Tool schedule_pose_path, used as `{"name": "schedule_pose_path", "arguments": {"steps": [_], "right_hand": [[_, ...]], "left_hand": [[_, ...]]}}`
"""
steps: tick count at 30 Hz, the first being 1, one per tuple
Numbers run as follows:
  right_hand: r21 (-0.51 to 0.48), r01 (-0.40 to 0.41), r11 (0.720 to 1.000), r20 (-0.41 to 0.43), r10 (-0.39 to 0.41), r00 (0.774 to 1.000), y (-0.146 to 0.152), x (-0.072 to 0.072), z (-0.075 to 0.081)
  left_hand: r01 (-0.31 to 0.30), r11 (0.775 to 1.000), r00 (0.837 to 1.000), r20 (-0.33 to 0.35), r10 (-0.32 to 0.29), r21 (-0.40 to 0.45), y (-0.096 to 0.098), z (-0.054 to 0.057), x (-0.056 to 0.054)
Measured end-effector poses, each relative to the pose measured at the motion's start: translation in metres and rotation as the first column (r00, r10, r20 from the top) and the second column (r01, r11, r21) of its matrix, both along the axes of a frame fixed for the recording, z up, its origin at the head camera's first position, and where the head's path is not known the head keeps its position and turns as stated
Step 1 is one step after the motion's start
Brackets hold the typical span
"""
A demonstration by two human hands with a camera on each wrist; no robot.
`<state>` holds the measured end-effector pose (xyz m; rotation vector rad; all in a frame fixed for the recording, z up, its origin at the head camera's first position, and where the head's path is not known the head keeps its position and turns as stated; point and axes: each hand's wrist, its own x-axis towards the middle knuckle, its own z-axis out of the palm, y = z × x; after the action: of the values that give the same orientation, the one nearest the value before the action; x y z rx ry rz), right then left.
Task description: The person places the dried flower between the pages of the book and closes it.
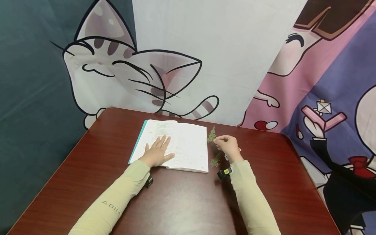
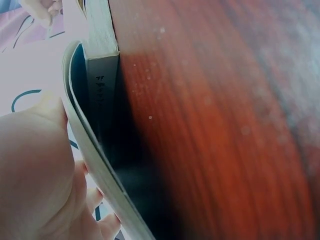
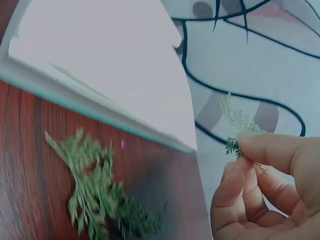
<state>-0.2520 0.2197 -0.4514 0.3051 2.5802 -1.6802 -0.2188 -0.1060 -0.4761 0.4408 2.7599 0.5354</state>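
Note:
An open book (image 1: 192, 143) with a teal cover edge lies on the table. My left hand (image 1: 157, 153) rests on its left page with fingers spread; the left wrist view shows this hand (image 2: 40, 175) beside the page edges. To the right of the book, my right hand (image 1: 227, 146) pinches a green feathery leaf sprig (image 3: 242, 122) between thumb and fingertips, raised above the table. A second leaf sprig (image 1: 215, 160) lies on the table below that hand, close to the book's right edge. A small white flower (image 1: 226, 157) sits next to the right wrist.
The reddish-brown wooden table (image 1: 182, 202) carries everything. Behind it hangs a cartoon-printed cloth (image 1: 235, 65). Another small pale flower (image 1: 239, 149) shows partly behind the right wrist. A tiny pink speck (image 3: 123, 144) lies near the book.

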Motion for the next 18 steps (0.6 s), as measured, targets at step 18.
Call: {"name": "schedule_pose_path", "arguments": {"steps": [18], "right_hand": [[-0.152,-0.075,0.985,-0.095,0.061,0.994,-0.063,0.009,0.003]], "left_hand": [[0.0,1.0,1.0,0.02,0.0,0.0,0.001,-0.001,-0.002]]}}
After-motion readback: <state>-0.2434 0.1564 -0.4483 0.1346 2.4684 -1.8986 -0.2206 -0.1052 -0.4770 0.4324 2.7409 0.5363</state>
